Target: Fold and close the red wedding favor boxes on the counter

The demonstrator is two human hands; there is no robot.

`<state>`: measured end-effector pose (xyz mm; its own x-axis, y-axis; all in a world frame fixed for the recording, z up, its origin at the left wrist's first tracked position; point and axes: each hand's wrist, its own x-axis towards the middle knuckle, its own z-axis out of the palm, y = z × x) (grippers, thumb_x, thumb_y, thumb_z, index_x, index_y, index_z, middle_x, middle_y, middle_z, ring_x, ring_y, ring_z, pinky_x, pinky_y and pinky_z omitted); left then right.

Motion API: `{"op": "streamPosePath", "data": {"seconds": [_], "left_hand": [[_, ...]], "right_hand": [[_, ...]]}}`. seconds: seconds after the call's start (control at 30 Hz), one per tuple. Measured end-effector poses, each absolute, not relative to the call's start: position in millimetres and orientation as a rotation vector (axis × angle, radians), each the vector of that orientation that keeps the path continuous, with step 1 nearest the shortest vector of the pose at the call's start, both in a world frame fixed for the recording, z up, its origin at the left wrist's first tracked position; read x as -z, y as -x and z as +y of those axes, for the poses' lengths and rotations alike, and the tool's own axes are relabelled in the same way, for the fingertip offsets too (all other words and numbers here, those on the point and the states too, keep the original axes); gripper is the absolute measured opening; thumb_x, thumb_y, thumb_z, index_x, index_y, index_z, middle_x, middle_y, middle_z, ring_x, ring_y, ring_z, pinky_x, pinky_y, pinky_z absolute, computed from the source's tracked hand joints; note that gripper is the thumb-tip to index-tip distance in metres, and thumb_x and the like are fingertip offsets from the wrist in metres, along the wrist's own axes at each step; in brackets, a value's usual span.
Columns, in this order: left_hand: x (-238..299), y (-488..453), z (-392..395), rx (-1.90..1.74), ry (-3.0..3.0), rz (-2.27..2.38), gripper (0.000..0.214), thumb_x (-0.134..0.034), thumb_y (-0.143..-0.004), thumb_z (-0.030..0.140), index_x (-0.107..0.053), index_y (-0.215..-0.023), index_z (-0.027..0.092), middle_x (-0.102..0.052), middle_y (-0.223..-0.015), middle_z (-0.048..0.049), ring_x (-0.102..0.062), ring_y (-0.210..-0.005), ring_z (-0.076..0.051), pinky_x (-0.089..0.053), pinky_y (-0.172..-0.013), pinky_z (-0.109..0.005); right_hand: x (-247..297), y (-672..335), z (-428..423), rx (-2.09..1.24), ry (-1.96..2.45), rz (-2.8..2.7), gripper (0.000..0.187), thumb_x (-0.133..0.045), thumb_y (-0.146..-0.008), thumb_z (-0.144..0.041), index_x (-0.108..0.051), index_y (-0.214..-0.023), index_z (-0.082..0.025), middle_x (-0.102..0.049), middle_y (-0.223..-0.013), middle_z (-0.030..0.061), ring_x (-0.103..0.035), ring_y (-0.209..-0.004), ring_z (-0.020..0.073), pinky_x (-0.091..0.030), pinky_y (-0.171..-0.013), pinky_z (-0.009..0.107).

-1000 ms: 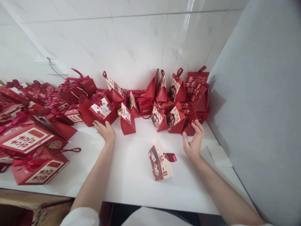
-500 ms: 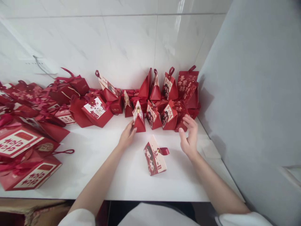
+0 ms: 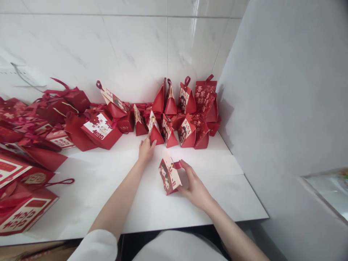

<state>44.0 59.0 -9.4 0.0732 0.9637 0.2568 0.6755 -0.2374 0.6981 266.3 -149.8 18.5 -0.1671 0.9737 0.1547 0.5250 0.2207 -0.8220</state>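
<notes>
Spread apart, the thumb and forefinger of the right hand [image 3: 197, 190] are set at the lower edge and the ribbon loop [image 3: 177, 165] of a couple-print gift box [image 3: 169, 177] on the white table [image 3: 217, 203], in front of the row; whether it is pinched cannot be told; by the left hand [image 3: 146, 149] the lower left corner of a gold-ringed tent box [image 3: 156, 134] is touched, firmness again unclear; if the loop alone were pulled, the box could be tipped or its fastener torn; if the tent box were pushed rightward, its close neighbour [image 3: 169, 136] could be toppled; by too hard a squeeze, card could be creased; four tent boxes are counted in the nearest row, the touched one included, with one slim box [image 3: 139, 121] just behind its left end; the left-hand pile [image 3: 40, 112] is overlapped too closely to be counted.
</notes>
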Motion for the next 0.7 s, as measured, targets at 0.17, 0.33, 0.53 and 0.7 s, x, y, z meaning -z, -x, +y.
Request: {"op": "streamPosePath", "data": {"seconds": [0.17,0.33,0.53,0.7], "left_hand": [[13.9,-30.4,45.6,-1.026,-1.870,1.530,0.069,-0.055,-0.090,0.041,-0.035,-0.151,0.018,-0.052,-0.148,-0.0126,-0.052,-0.134,-0.027,-0.040,-0.114,-0.044],[-6.1,-10.0,7.3,-1.059,-1.806,1.557,0.055,-0.057,-0.087,0.043,-0.055,-0.135,0.016,-0.058,-0.139,-0.0149,-0.057,-0.126,-0.029,-0.046,-0.108,-0.047],[-61.6,34.9,-53.7,-1.436,-1.684,1.785,0.041,-0.060,-0.087,0.049,-0.067,-0.118,0.023,-0.066,-0.125,-0.0077,-0.063,-0.116,-0.024,-0.052,-0.101,-0.040],[-80.9,26.8,-65.3,-1.221,-1.571,1.542,0.053,-0.057,-0.086,0.062,-0.068,-0.116,0.020,-0.069,-0.123,-0.0102,-0.065,-0.114,-0.028,-0.049,-0.103,-0.044]], "right_hand": [[-34.0,-260.7,-139.9,-0.708,1.708,-1.921,0.043,-0.039,-0.099,-0.026,-0.049,-0.140,-0.018,-0.063,-0.134,0.0144,-0.066,-0.116,0.0290,-0.054,-0.094,0.042],[-43.7,-260.3,-137.4,-0.520,1.812,-2.145,0.034,-0.036,-0.102,-0.026,-0.064,-0.120,-0.021,-0.076,-0.101,0.0098,-0.073,-0.089,0.0240,-0.052,-0.074,0.031],[-43.8,-281.1,-132.9,-0.704,1.673,-2.000,0.039,-0.034,-0.103,-0.033,-0.065,-0.084,-0.021,-0.072,-0.079,0.0057,-0.068,-0.070,0.0208,-0.047,-0.064,0.029],[-66.0,-298.8,-105.6,-0.987,1.311,-2.095,0.033,-0.042,-0.100,-0.033,-0.072,-0.091,-0.023,-0.075,-0.086,0.0012,-0.069,-0.080,0.0209,-0.052,-0.073,0.031]]}}
